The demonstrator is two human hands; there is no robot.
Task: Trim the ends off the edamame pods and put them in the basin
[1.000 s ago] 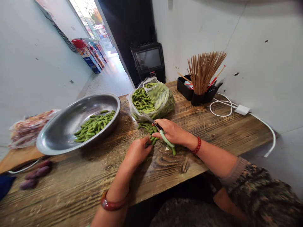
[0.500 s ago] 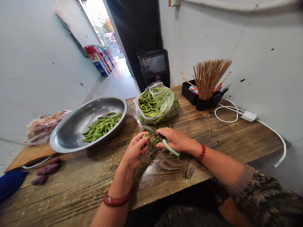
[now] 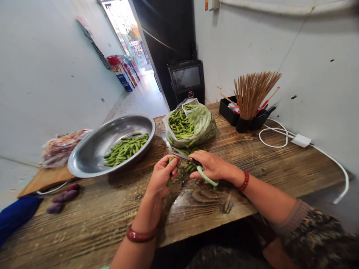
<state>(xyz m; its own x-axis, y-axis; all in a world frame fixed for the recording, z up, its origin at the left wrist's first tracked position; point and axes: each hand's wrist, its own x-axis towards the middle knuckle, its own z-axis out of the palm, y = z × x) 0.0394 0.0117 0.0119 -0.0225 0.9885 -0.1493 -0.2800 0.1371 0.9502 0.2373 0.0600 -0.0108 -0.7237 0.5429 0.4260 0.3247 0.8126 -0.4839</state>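
My left hand (image 3: 164, 175) pinches a green soybean pod (image 3: 169, 181) between thumb and fingers; part of the pod is hidden by the hand. My right hand (image 3: 209, 164) is closed around scissors with pale green handles (image 3: 206, 176), their blades pointing left toward the left fingertips. Loose pods (image 3: 191, 167) lie on the table beneath the scissors. Just behind them stands a clear plastic bag (image 3: 206, 129) packed with pods. To the left, a wide steel basin (image 3: 92, 140) holds a heap of pods (image 3: 126, 149) on its right side.
A black holder (image 3: 228, 112) with thin wooden sticks (image 3: 254, 95) stands at the back right, beside a white cable (image 3: 327, 158). At left are a bagged reddish food (image 3: 63, 147) on a wooden board (image 3: 46, 181), several purple tubers (image 3: 60, 198) and a blue cloth (image 3: 21, 216).
A pod piece at the scissor blades beside my left fingertips is no longer seen there. The view has shifted slightly, so everything sits further right. Both hands keep nearly the same place.
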